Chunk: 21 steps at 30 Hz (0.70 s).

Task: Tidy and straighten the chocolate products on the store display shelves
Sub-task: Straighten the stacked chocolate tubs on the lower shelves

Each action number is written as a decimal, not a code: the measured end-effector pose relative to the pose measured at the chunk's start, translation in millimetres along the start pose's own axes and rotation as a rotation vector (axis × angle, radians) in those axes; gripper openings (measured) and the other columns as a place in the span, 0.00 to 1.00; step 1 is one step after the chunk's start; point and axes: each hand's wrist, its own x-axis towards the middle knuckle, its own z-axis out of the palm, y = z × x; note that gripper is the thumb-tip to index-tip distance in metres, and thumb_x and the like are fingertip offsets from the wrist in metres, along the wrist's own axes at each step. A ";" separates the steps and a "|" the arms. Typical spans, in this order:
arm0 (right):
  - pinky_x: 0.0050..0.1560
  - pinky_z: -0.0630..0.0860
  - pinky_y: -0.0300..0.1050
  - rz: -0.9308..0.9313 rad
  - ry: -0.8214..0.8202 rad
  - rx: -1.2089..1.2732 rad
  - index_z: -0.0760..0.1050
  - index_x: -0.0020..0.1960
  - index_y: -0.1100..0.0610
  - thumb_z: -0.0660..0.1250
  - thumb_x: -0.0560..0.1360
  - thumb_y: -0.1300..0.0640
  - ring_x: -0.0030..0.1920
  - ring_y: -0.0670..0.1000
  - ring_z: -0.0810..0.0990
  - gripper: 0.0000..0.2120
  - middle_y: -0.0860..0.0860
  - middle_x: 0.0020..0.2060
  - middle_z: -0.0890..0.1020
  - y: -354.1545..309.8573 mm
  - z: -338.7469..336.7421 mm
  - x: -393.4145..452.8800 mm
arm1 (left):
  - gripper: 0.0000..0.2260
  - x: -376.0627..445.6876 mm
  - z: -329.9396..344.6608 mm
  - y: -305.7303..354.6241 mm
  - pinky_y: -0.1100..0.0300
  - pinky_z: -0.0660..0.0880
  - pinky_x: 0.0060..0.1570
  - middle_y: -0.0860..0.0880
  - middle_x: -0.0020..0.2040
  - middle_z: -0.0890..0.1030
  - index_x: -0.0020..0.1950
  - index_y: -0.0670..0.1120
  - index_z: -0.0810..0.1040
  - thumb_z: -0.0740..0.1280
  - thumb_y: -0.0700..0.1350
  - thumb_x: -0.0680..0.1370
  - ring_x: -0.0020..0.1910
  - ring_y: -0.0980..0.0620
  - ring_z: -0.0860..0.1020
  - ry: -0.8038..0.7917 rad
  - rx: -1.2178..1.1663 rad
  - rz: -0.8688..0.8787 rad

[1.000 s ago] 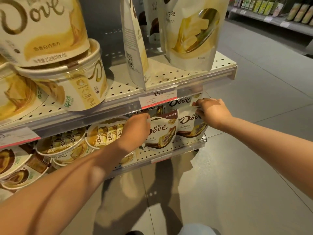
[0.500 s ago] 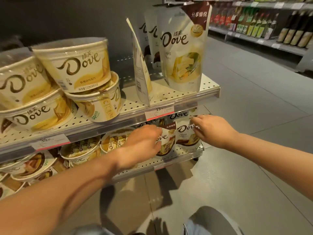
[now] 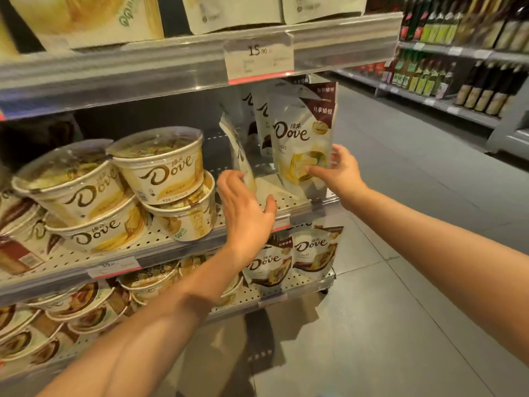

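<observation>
A white Dove pouch (image 3: 300,138) stands upright at the right end of the middle shelf (image 3: 177,245), with more pouches behind it. My right hand (image 3: 337,173) touches its lower front and right edge, fingers spread. Left of it a second pouch (image 3: 239,156) stands turned sideways and leaning. My left hand (image 3: 243,207) is open with spread fingers, its fingertips at the base of that sideways pouch. Two brown-and-white Dove pouches (image 3: 292,259) stand upright on the shelf below.
Stacked Dove tubs (image 3: 160,170) fill the middle shelf's left part, some tilted. More tubs (image 3: 86,305) lie on the lower shelf. The upper shelf's rail (image 3: 171,67) with a price tag hangs overhead. Bottle shelves (image 3: 458,75) line the aisle at right, across a grey floor.
Both hands left the pouches on the lower shelf and rose to the middle shelf. The right hand now touches the front white pouch; the left reaches the sideways pouch.
</observation>
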 end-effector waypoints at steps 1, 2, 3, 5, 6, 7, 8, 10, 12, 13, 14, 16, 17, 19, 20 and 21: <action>0.58 0.77 0.49 0.014 -0.011 0.032 0.69 0.65 0.57 0.74 0.68 0.61 0.58 0.52 0.77 0.28 0.52 0.59 0.78 -0.4 0.7 5.6 | 0.27 2.1 1.3 -1.5 0.66 0.54 0.65 0.41 0.64 0.60 0.63 0.37 0.59 0.70 0.42 0.72 0.65 0.47 0.61 0.021 -0.027 -0.018; 0.56 0.77 0.49 0.028 -0.016 0.059 0.72 0.63 0.58 0.73 0.69 0.61 0.56 0.52 0.78 0.24 0.53 0.57 0.79 -1.4 1.3 10.6 | 0.28 5.5 2.9 -2.4 0.66 0.56 0.65 0.41 0.65 0.60 0.65 0.37 0.59 0.70 0.41 0.72 0.66 0.46 0.62 0.028 -0.051 -0.062; 0.54 0.78 0.48 0.046 -0.019 0.081 0.73 0.61 0.59 0.72 0.71 0.62 0.55 0.53 0.79 0.20 0.53 0.56 0.80 -3.2 2.1 14.5 | 0.29 10.4 5.5 -3.9 0.66 0.57 0.65 0.40 0.67 0.61 0.67 0.37 0.58 0.69 0.41 0.72 0.67 0.46 0.62 0.025 -0.076 -0.144; 0.48 0.77 0.42 0.081 -0.027 0.098 0.76 0.59 0.60 0.67 0.74 0.63 0.53 0.53 0.79 0.13 0.54 0.54 0.81 -7.5 3.5 21.0 | 0.31 24.3 10.6 -6.7 0.61 0.62 0.66 0.41 0.70 0.64 0.71 0.39 0.56 0.68 0.40 0.74 0.68 0.46 0.65 -0.004 -0.186 -0.355; 0.45 0.77 0.41 0.084 -0.030 0.090 0.76 0.59 0.60 0.64 0.76 0.63 0.52 0.53 0.79 0.12 0.55 0.54 0.81 -8.9 3.9 23.9 | 0.30 31.0 13.3 -9.7 0.61 0.65 0.63 0.42 0.69 0.67 0.72 0.40 0.57 0.68 0.39 0.74 0.67 0.46 0.68 -0.021 -0.263 -0.422; 0.46 0.76 0.41 0.081 -0.031 0.083 0.75 0.59 0.60 0.62 0.77 0.64 0.52 0.53 0.79 0.11 0.55 0.54 0.81 -9.8 2.9 27.0 | 0.26 36.5 15.8 -13.5 0.63 0.68 0.59 0.43 0.67 0.70 0.70 0.41 0.61 0.67 0.39 0.75 0.65 0.47 0.71 -0.034 -0.316 -0.445; 0.47 0.76 0.43 0.082 -0.029 0.082 0.75 0.59 0.61 0.60 0.78 0.64 0.52 0.53 0.79 0.11 0.55 0.54 0.80 -10.0 1.4 30.0 | 0.22 40.2 17.1 -17.0 0.64 0.69 0.54 0.44 0.64 0.73 0.68 0.42 0.65 0.67 0.39 0.75 0.62 0.48 0.73 -0.042 -0.324 -0.440; 0.50 0.75 0.46 0.100 -0.033 0.087 0.73 0.60 0.60 0.56 0.79 0.64 0.52 0.53 0.78 0.12 0.55 0.54 0.80 -11.6 -3.9 34.0 | 0.17 44.8 17.3 -21.8 0.64 0.68 0.52 0.45 0.61 0.76 0.65 0.42 0.70 0.65 0.40 0.77 0.61 0.48 0.74 -0.042 -0.316 -0.435; 0.50 0.75 0.47 0.105 -0.048 0.108 0.73 0.61 0.61 0.53 0.80 0.65 0.52 0.53 0.77 0.14 0.54 0.53 0.79 -11.8 -10.2 37.6 | 0.15 46.3 17.1 -23.9 0.62 0.67 0.55 0.44 0.63 0.76 0.66 0.41 0.70 0.62 0.38 0.78 0.63 0.47 0.73 -0.022 -0.356 -0.471; 0.50 0.75 0.47 0.102 -0.050 0.115 0.72 0.61 0.62 0.52 0.80 0.66 0.52 0.53 0.77 0.14 0.54 0.53 0.78 -11.4 -13.4 39.4 | 0.15 46.6 17.8 -25.8 0.61 0.67 0.57 0.44 0.64 0.75 0.66 0.41 0.70 0.61 0.38 0.79 0.63 0.47 0.73 -0.016 -0.377 -0.481; 0.49 0.75 0.46 0.100 -0.044 0.120 0.72 0.61 0.62 0.52 0.80 0.66 0.51 0.52 0.77 0.14 0.54 0.52 0.78 -11.2 -15.5 41.0 | 0.15 46.7 18.7 -27.9 0.60 0.67 0.58 0.44 0.64 0.75 0.66 0.41 0.70 0.60 0.38 0.79 0.64 0.46 0.72 -0.016 -0.387 -0.479; 0.46 0.74 0.44 0.095 -0.023 0.115 0.72 0.60 0.62 0.51 0.80 0.66 0.50 0.51 0.76 0.14 0.54 0.50 0.78 -11.5 -18.4 43.6 | 0.14 46.1 22.3 -32.6 0.56 0.68 0.62 0.43 0.63 0.75 0.65 0.41 0.71 0.58 0.38 0.80 0.64 0.46 0.72 -0.025 -0.379 -0.456; 0.44 0.74 0.43 0.093 -0.010 0.107 0.72 0.60 0.63 0.50 0.80 0.66 0.49 0.51 0.76 0.14 0.54 0.49 0.77 -11.0 -19.4 45.4 | 0.14 45.7 24.0 -34.0 0.55 0.69 0.62 0.43 0.63 0.75 0.65 0.41 0.71 0.57 0.38 0.80 0.63 0.45 0.72 -0.023 -0.369 -0.451; 0.42 0.73 0.41 0.091 0.000 0.100 0.72 0.58 0.62 0.50 0.80 0.66 0.50 0.51 0.76 0.14 0.54 0.49 0.77 -9.2 -20.4 48.9 | 0.13 46.3 26.3 -33.6 0.57 0.68 0.60 0.43 0.63 0.74 0.65 0.40 0.70 0.55 0.39 0.81 0.62 0.46 0.72 -0.011 -0.349 -0.465; 0.41 0.73 0.40 0.091 -0.002 0.100 0.72 0.56 0.61 0.50 0.80 0.66 0.50 0.51 0.76 0.13 0.54 0.49 0.77 -8.4 -20.3 50.5 | 0.13 47.6 27.4 -33.3 0.57 0.68 0.59 0.43 0.62 0.74 0.65 0.40 0.70 0.55 0.39 0.81 0.62 0.46 0.72 -0.007 -0.345 -0.478; 0.41 0.73 0.41 0.092 -0.005 0.090 0.72 0.55 0.60 0.50 0.80 0.66 0.50 0.51 0.76 0.13 0.54 0.49 0.78 -7.8 -20.2 51.5 | 0.13 49.4 28.3 -32.9 0.57 0.68 0.59 0.43 0.63 0.74 0.65 0.40 0.70 0.54 0.39 0.81 0.62 0.46 0.72 -0.007 -0.342 -0.493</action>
